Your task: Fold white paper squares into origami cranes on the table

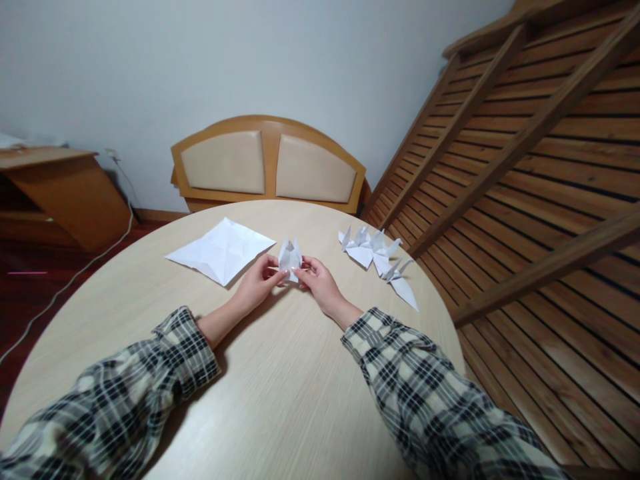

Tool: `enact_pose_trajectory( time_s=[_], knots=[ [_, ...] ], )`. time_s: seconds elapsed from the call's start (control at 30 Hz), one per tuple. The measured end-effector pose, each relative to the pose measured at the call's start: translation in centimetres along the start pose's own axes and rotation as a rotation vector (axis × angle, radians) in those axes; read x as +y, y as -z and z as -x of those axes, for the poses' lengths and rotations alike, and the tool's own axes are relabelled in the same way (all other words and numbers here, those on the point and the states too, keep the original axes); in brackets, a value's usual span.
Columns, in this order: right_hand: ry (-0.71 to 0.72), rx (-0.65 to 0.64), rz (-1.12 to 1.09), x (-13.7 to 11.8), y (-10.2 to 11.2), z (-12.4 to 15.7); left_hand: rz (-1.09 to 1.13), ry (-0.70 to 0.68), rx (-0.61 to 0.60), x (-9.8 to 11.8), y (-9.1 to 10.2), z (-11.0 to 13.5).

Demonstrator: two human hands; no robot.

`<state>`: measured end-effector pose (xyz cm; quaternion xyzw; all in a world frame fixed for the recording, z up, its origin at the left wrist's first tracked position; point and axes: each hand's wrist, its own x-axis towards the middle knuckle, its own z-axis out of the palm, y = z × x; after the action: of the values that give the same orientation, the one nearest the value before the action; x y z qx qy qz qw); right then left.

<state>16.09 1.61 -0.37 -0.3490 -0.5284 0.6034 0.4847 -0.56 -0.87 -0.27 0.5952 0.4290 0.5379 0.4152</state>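
Observation:
A small folded piece of white paper [290, 257], with two points standing up at its top, is held just above the table between both hands. My left hand [257, 287] pinches its lower left side, thumb in front. On the lower right side, my right hand [323, 287] grips it the same way, its thumb close to the left one. The fingers behind the paper are partly hidden. Left of the hands lies a stack or sheet of creased white paper [223, 250], turned cornerwise. Several folded white paper cranes [373, 250] sit in a cluster to the right.
The round pale wooden table [280, 387] fills the foreground. Behind it stands a headboard [270, 127] with cream panels against the wall. A slatted wooden frame [530, 173] leans close along the right. At left are a wooden desk [75, 193] and a white cable [75, 277].

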Motion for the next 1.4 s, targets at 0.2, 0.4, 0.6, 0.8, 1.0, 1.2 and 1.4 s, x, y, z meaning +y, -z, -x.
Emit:
enact_pose_trajectory(
  time_s=[0.2,0.4,0.6,0.8,1.0,1.2,1.4],
  knots=[
    [0.016,-0.017,0.012,-0.1,0.1,0.2,0.022,0.024,0.028,0.2,0.0,0.2],
    [0.004,-0.009,0.039,-0.1,0.1,0.1,-0.027,-0.005,-0.037,1.0,-0.1,0.6],
    [0.021,-0.02,0.018,-0.3,0.3,0.2,-0.027,-0.045,-0.122,1.0,-0.1,0.5],
    [0.003,-0.025,-0.002,-0.1,0.4,0.1,0.03,-0.059,-0.112,1.5,0.0,0.7],
    [-0.003,0.068,-0.02,0.3,0.5,-0.2,0.068,-0.046,-0.174,1.8,0.2,0.6],
    [-0.003,0.05,-0.054,-0.1,0.4,0.0,0.042,0.042,-0.191,1.2,0.0,0.5],
    [-0.005,0.016,-0.065,-0.1,0.4,0.2,0.058,0.027,-0.113,0.6,0.0,0.6]
  ],
)
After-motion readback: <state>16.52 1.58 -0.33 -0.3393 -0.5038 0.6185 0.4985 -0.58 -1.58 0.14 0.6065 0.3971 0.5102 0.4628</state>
